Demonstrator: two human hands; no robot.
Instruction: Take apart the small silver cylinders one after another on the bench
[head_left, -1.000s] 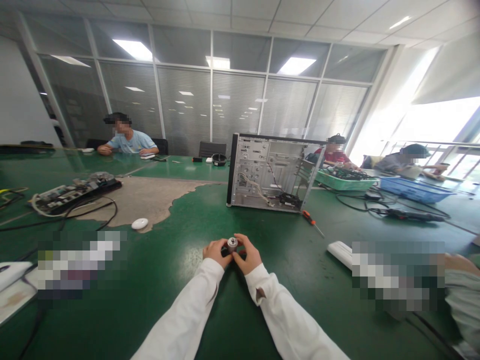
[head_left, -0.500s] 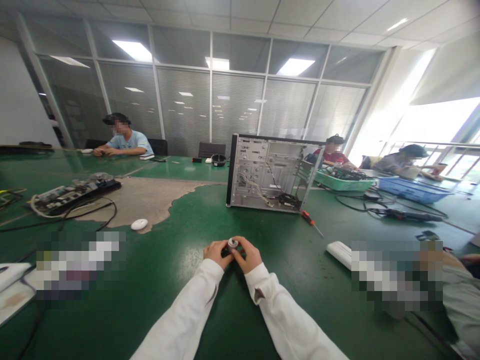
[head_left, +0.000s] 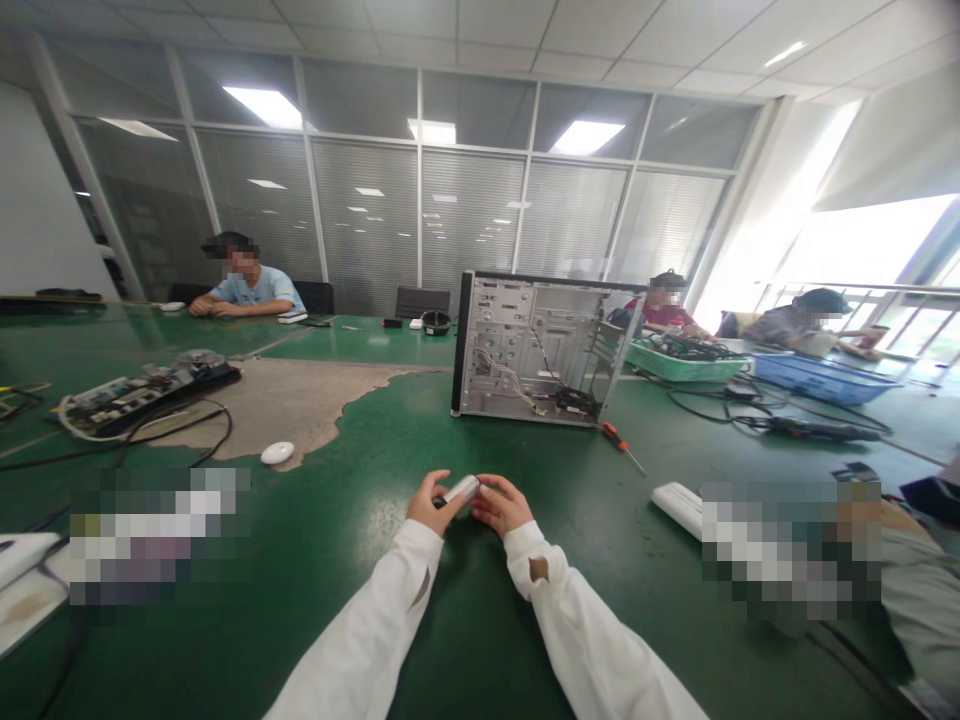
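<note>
Tall glass partition (head_left: pixel 365 230) at back, green counter (head_left: pixel 315 540) before it. Open computer case (head_left: pixel 544 350) stands beyond hands. Left hand (head_left: pixel 427 508), fingers gripping silver cylinder (head_left: pixel 461 491) over counter; right hand (head_left: pixel 510 508), fingers at cylinder's right end, cannot tell if gripping. Cylinder's long axis now slants away rightward, round end no longer facing viewer.

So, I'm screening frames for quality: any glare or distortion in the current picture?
Head view: the window is blown out; head view: the green tabletop shows a pale sheen near the left hand; head view: outer partition posts lean, suggesting lens distortion.
</note>
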